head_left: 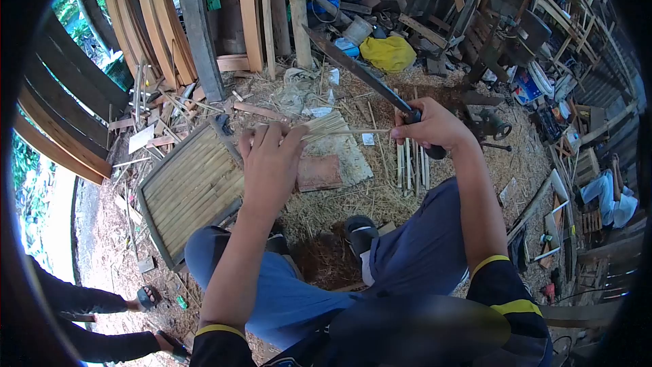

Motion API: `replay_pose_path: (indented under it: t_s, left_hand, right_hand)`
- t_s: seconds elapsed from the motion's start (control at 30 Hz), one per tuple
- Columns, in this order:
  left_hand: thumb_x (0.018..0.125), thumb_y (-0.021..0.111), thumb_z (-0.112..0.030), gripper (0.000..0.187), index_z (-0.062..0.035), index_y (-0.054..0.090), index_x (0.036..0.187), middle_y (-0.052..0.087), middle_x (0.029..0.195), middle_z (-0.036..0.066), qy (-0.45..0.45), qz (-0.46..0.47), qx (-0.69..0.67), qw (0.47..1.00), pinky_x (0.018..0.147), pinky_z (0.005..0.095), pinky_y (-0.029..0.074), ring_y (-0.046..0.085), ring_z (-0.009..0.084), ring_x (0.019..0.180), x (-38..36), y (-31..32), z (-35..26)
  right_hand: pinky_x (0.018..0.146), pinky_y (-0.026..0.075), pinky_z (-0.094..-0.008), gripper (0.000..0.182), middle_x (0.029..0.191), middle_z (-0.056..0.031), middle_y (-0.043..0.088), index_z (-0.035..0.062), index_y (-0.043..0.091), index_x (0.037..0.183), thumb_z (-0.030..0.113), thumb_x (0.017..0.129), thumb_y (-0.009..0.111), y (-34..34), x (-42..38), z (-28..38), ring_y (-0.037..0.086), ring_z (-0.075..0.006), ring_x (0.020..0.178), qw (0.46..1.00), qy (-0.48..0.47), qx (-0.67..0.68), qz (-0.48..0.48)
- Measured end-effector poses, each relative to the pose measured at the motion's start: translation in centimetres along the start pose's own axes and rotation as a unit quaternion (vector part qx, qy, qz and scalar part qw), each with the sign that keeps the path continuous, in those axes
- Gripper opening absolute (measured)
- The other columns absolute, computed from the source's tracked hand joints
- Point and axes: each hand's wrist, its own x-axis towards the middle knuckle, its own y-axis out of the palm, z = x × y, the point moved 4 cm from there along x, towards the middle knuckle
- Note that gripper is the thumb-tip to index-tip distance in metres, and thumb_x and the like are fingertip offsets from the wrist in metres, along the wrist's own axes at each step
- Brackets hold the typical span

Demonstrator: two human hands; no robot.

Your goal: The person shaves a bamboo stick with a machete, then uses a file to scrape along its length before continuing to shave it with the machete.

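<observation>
My left hand [270, 153] is closed round a bundle of thin split bamboo strips [327, 124] that fans out to the right. One pale strip [360, 131] stretches from it toward my right hand [438, 126]. That hand is wrapped round the black handle of a machete [363, 73], whose dark blade points up and to the left. Its thumb and fingertips meet the strip's right end. Below the bundle lie a reddish block [319, 172] and a worn, flat grey slab [353, 160]. Several cut bamboo sticks [413, 166] rest on the ground under my right hand.
A framed bamboo-slat panel [193, 190] lies left of my knees. Curved timber planks [251, 13] lean at the back. A yellow sack [387, 53] and scrap wood lie behind. Another person's sandalled foot [147, 297] is at lower left; someone sits far right [604, 194]. Shavings cover the ground.
</observation>
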Motion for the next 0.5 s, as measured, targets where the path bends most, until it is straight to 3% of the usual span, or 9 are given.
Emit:
replay_pose_path:
  t_s: [0.07,0.17,0.23,0.27,0.33,0.43,0.5]
  left_hand:
    - [0.098,0.064,-0.025,0.022,-0.0119,0.066,0.115,0.066,0.102,0.013,-0.028,0.048,-0.051,0.997,0.092,0.0494,0.047,0.065,0.0376,0.100,-0.3,1.2,0.3]
    - [0.100,0.060,-0.023,0.017,-0.0088,0.064,0.109,0.066,0.090,0.016,-0.041,0.053,-0.121,0.990,0.073,0.0476,0.051,0.065,0.0407,0.080,-1.1,2.7,0.3]
    - [0.102,0.057,-0.019,0.014,-0.0082,0.062,0.109,0.065,0.086,0.018,-0.042,0.047,-0.156,0.986,0.065,0.0466,0.050,0.063,0.0416,0.072,-1.6,3.4,0.1]
    - [0.103,0.056,-0.020,0.014,-0.0079,0.061,0.109,0.064,0.084,0.017,-0.078,0.066,-0.197,0.975,0.064,0.0448,0.051,0.064,0.0382,0.071,-1.9,3.8,0.2]
    - [0.105,0.054,-0.020,0.015,-0.0073,0.060,0.109,0.063,0.078,0.014,-0.147,0.104,-0.278,0.944,0.061,0.0411,0.051,0.066,0.0314,0.068,-2.1,4.1,-0.2]
    - [0.109,0.048,-0.021,0.018,-0.0054,0.058,0.109,0.056,0.072,0.006,-0.230,0.111,-0.482,0.838,0.058,0.0328,0.047,0.058,0.0162,0.062,-2.5,6.5,-0.2]
    - [0.110,0.045,-0.024,0.022,-0.0053,0.058,0.108,0.045,0.071,-0.002,-0.247,0.135,-0.543,0.791,0.053,0.0252,0.036,0.043,0.0072,0.059,-2.5,5.8,-1.3]
  right_hand:
    - [0.043,0.035,-0.0215,0.021,0.073,-0.0046,0.072,0.0038,0.068,0.085,0.019,0.085,0.083,-0.3,0.3,-0.2,0.050,-0.0024,0.048,1.000,-0.003,-0.017,-0.011]
    - [0.046,0.040,-0.0329,0.040,0.063,-0.0080,0.068,-0.0006,0.069,0.083,0.037,0.089,0.080,-1.2,0.7,-0.6,0.056,-0.0139,0.048,0.978,0.011,-0.133,-0.158]
    - [0.049,0.043,-0.0374,0.050,0.061,-0.0117,0.065,-0.0024,0.069,0.084,0.046,0.090,0.077,-1.5,0.7,0.1,0.059,-0.0230,0.051,0.932,-0.043,-0.251,-0.258]
    - [0.051,0.045,-0.0396,0.055,0.060,-0.0135,0.064,-0.0032,0.069,0.084,0.051,0.090,0.075,-1.5,0.6,0.4,0.061,-0.0276,0.052,0.899,-0.069,-0.307,-0.306]
    - [0.055,0.047,-0.0424,0.057,0.060,-0.0157,0.062,-0.0019,0.069,0.085,0.055,0.090,0.073,-0.8,0.5,0.7,0.062,-0.0331,0.056,0.907,-0.078,-0.268,-0.316]
    - [0.057,0.048,-0.0444,0.058,0.062,-0.0171,0.062,0.0002,0.070,0.086,0.057,0.091,0.070,1.0,0.9,0.5,0.064,-0.0365,0.060,0.923,-0.102,-0.218,-0.299]
    - [0.057,0.049,-0.0447,0.056,0.063,-0.0173,0.063,0.0016,0.070,0.086,0.057,0.093,0.069,2.7,1.0,0.8,0.065,-0.0372,0.061,0.924,-0.138,-0.222,-0.277]
